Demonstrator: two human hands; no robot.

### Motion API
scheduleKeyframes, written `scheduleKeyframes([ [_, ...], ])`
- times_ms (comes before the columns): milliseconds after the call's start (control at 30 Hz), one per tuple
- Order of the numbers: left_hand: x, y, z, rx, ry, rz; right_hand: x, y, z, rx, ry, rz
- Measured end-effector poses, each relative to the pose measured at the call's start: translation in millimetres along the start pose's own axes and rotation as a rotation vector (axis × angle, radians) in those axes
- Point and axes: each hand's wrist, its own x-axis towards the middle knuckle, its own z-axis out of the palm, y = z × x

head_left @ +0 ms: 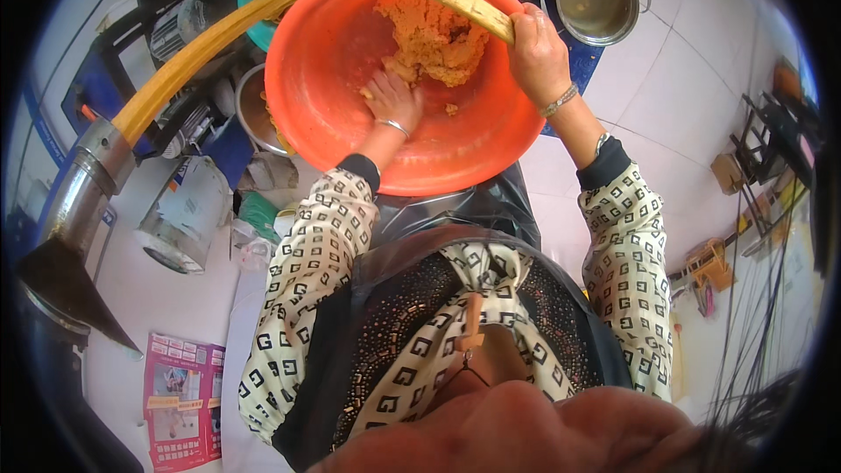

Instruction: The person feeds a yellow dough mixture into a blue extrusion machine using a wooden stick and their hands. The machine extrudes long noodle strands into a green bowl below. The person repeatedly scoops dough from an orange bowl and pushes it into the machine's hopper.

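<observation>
A large orange basin (302, 136) stands in front of me, with a crumbly orange-yellow mass of dough (442, 39) at its far side. Inside the basin, my left hand (394, 101) has its fingers spread and touches the near left edge of the dough. My right hand (536, 52), at the basin's right rim, is closed around one end of a pale wooden stick (464, 4). The stick's other end reaches over the dough. On the left, a long yellow strip (219, 48) stretches from a metal machine nozzle (88, 162) to a teal basin (254, 0).
More yellow strips lie in the teal basin. A metal pot with handles (597, 2) stands at the back right on a blue mat (583, 74). Left of the orange basin is a steel bowl (254, 109). A pink printed sheet (182, 403) is at lower left.
</observation>
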Motion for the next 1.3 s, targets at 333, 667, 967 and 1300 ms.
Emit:
scheduleKeyframes([
  [333, -2, 132, 0, -0.679, -0.452, 0.183, 4, -8, -3, -0.037, -0.029, 0.025],
  [667, -17, -8, -50, -0.021, -0.810, 0.529, 9, 7, -1, 0.094, -0.040, 0.052],
  [967, -33, -46, -107, -1.814, -1.146, -0.264, 59, 12, -3, -0.006, 0.074, -0.128],
  [1300, -13, -59, -117, -2.205, -0.454, -0.173, 101, -175, -121, 0.672, -0.399, -0.002],
])
